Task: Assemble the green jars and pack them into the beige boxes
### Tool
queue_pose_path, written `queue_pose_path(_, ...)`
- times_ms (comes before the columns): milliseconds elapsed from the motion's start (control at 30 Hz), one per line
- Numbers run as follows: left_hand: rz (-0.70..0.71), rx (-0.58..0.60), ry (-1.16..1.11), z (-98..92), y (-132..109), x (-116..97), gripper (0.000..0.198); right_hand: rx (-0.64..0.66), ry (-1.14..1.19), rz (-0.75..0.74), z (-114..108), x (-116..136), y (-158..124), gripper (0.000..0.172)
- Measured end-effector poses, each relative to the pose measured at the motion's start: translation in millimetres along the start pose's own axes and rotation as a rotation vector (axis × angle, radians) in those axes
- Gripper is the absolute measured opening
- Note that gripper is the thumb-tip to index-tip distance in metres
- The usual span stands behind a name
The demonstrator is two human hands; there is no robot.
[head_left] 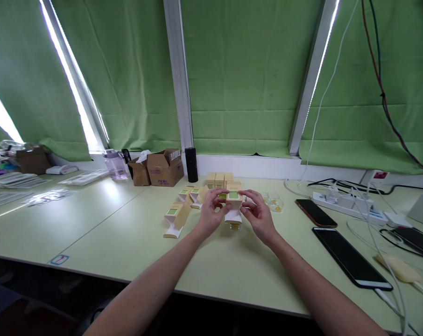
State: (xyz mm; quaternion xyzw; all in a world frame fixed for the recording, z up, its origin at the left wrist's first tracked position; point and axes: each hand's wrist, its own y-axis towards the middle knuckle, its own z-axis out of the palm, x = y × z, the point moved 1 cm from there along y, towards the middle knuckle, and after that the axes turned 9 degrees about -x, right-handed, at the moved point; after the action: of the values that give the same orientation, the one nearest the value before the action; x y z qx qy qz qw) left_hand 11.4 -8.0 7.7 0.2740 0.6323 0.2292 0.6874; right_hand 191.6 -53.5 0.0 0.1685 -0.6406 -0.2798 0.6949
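Between my two hands is a small tan carton (234, 197) with a green patch on top and a white flap hanging open toward me. My left hand (213, 209) pinches its left side, and my right hand (258, 213) grips the right side. Just below the flap shows a small clear jar (235, 226) with something yellow in it, partly covered by the flap. Left of my hands lies another tan carton (177, 215) with its flap open, and more open cartons (196, 195) are behind it. Several upright cartons (219, 178) stand farther back. Small clear jars (275, 204) are right of my right hand.
At the right are two phones, one smaller (315, 213) and one larger (351, 256), beside a white power strip (349, 206) with trailing cables. A cardboard box (165, 168), a black bottle (191, 165) and a purple jug (115, 164) line the back. The table's front edge runs below my forearms.
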Motion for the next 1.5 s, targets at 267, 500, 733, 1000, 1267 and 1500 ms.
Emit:
queue_pose_path(267,-0.003,0.003,0.000,0.9,-1.4,-1.7,0.032,-0.013,0.012,0.007,1.3,2.6,-0.1,0.037)
queue_pose_path(500,0.022,0.002,0.018,1.6,-1.8,-0.7,0.032,-0.038,-0.011,0.010,2.7,4.0,0.4,0.035)
queue_pose_path(733,0.035,0.008,0.026,3.0,-2.6,1.2,0.032,-0.086,-0.040,0.012,4.0,1.5,-0.5,0.031)
queue_pose_path(1000,0.006,-0.002,0.037,4.4,-4.0,0.5,0.032,-0.106,-0.066,0.011,3.4,-3.7,-0.5,0.028)
queue_pose_path(1267,-0.004,-0.005,0.038,4.6,-4.5,1.7,0.034,-0.108,-0.079,0.007,3.9,-3.9,-0.8,0.027)
queue_pose_path(1500,0.001,-0.006,0.040,5.5,-4.3,0.0,0.032,-0.102,-0.070,0.016,3.4,-3.3,-0.4,0.027)
